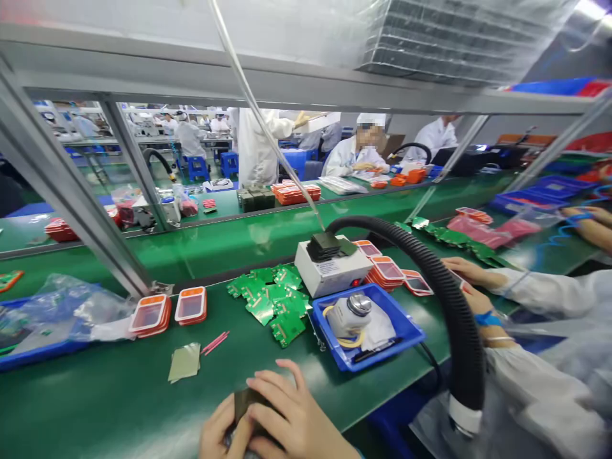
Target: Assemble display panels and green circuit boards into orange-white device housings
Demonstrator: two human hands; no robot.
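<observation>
My left hand (220, 428) and my right hand (294, 411) meet at the bottom of the head view. Both are closed around a dark olive-brown square piece (245, 403), whose lower part the fingers cover. Something greyish shows below it, too hidden to name. Just beyond my hands lie pale greenish square sheets (185, 362) and thin pink sticks (215, 343). Green circuit boards (270, 296) are heaped farther up the table. Two stacks of orange-and-white framed panels (150, 313) stand at the left.
A blue tray (415, 333) holds a white pump bottle (351, 312). Behind it, dark squares (325, 247) rest on a white box (315, 280). A black flexible hose (444, 287) arches at the right, beside a co-worker's hands (471, 287). A metal post (76, 185) rises at left.
</observation>
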